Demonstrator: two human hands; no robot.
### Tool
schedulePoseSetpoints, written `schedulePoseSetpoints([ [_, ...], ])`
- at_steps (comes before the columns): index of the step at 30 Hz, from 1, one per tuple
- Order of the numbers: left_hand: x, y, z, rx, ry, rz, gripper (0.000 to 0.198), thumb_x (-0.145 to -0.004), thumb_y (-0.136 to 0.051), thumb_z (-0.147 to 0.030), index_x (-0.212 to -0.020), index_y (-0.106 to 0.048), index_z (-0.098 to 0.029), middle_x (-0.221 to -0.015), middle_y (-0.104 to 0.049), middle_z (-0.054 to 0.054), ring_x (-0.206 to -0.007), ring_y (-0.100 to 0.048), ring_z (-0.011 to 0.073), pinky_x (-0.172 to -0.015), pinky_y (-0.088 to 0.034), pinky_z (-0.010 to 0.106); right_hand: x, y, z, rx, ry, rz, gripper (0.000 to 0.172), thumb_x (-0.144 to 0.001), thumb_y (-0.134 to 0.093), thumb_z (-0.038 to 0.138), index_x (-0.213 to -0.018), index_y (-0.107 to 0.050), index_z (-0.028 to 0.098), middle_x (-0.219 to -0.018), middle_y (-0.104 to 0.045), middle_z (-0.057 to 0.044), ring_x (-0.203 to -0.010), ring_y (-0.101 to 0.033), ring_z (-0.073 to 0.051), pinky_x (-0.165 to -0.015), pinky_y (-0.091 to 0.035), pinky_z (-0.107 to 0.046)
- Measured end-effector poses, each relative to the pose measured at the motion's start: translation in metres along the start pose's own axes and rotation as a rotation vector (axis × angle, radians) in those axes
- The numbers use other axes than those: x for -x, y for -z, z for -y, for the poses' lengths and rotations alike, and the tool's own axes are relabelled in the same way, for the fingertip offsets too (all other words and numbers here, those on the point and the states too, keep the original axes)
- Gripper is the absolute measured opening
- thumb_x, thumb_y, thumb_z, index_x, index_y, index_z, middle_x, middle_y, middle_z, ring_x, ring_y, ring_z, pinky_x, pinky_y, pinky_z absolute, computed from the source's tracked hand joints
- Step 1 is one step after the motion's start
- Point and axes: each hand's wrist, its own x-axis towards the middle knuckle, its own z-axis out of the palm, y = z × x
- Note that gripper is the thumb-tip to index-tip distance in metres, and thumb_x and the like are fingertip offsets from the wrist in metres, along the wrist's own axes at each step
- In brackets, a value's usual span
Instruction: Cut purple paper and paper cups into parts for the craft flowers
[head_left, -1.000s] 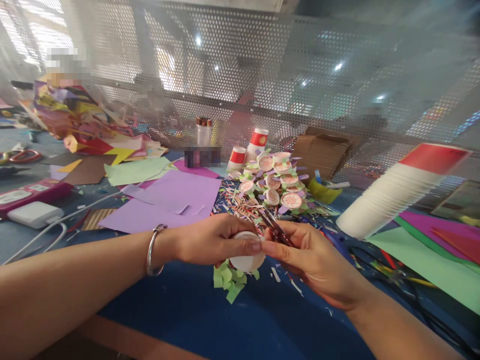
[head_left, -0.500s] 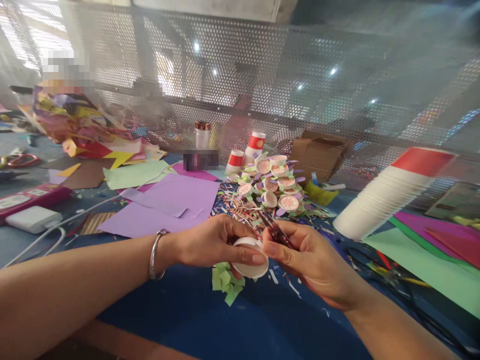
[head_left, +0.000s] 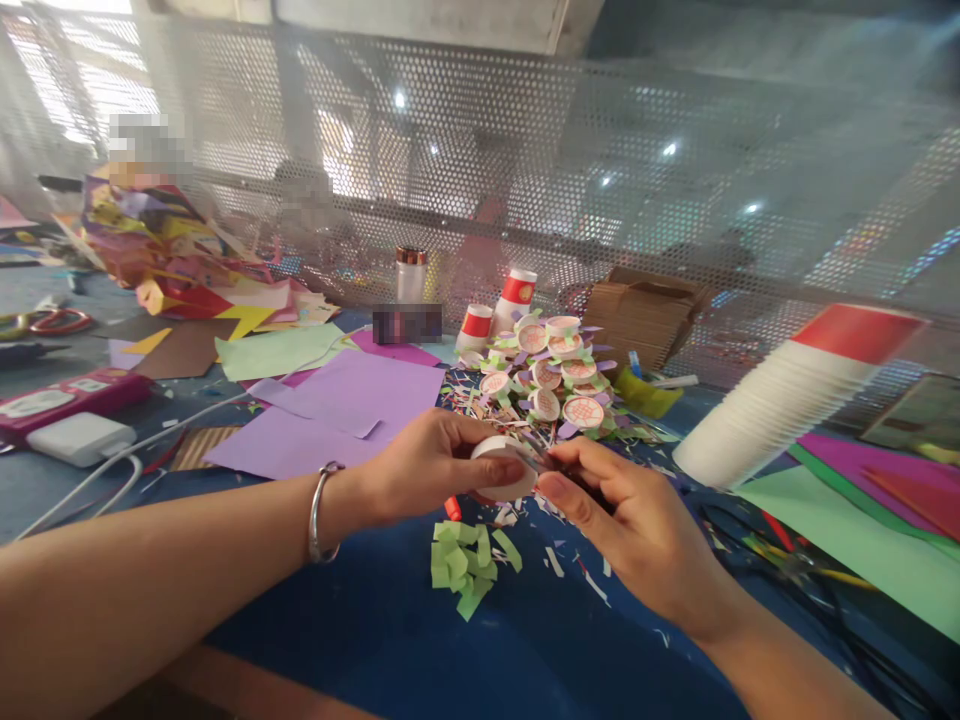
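Observation:
My left hand (head_left: 427,468) grips a small round white paper cup piece (head_left: 504,474), with the thumb lying across it. Close on its right, my right hand (head_left: 630,520) is closed around small scissors (head_left: 541,447), whose blades meet the edge of the white piece; the handles are mostly hidden by my fingers. Below the hands lies a little pile of green paper cuttings (head_left: 461,565), with a red-orange object (head_left: 452,508) just above it. Beyond them is a heap of decorated cup pieces (head_left: 547,375) with green and purple paper tabs.
Purple paper sheets (head_left: 367,390) lie at the left, near a white charger (head_left: 81,438) and its cable. A tilted stack of paper cups (head_left: 780,390) is at the right. A cardboard box (head_left: 645,310) stands before the perforated screen (head_left: 480,150).
The white piece has tilted and moved slightly up in my left hand. My right hand and the scissors have shifted, with the blades now at the piece. More green cuttings show below.

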Motion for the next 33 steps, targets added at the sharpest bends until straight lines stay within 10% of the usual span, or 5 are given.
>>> schedulePoseSetpoints([
  [23,0.004,-0.004,-0.003,-0.184,-0.083,0.074,0.020,-0.086,-0.067,-0.031,-0.091,-0.073,-0.013,-0.068,-0.053,-0.003,-0.061,-0.042,0.0068,-0.056,-0.035,0.020,0.004,0.000,0.014,0.314,0.280,-0.048,0.030,-0.099,-0.053,0.038,-0.075,-0.052,0.020,-0.054,-0.040,0.008,-0.045,-0.036,-0.007,-0.043,-0.029,-0.022],
  [33,0.009,-0.002,-0.011,-0.443,-0.116,-0.005,0.030,-0.084,-0.065,-0.033,-0.063,-0.055,-0.015,-0.058,-0.038,-0.006,-0.057,-0.030,0.0080,-0.051,-0.026,0.024,0.006,0.003,0.012,0.397,0.301,-0.036,0.031,-0.100,-0.052,0.038,-0.073,-0.049,0.021,-0.054,-0.046,0.006,-0.044,-0.040,-0.008,-0.045,-0.031,-0.024],
])
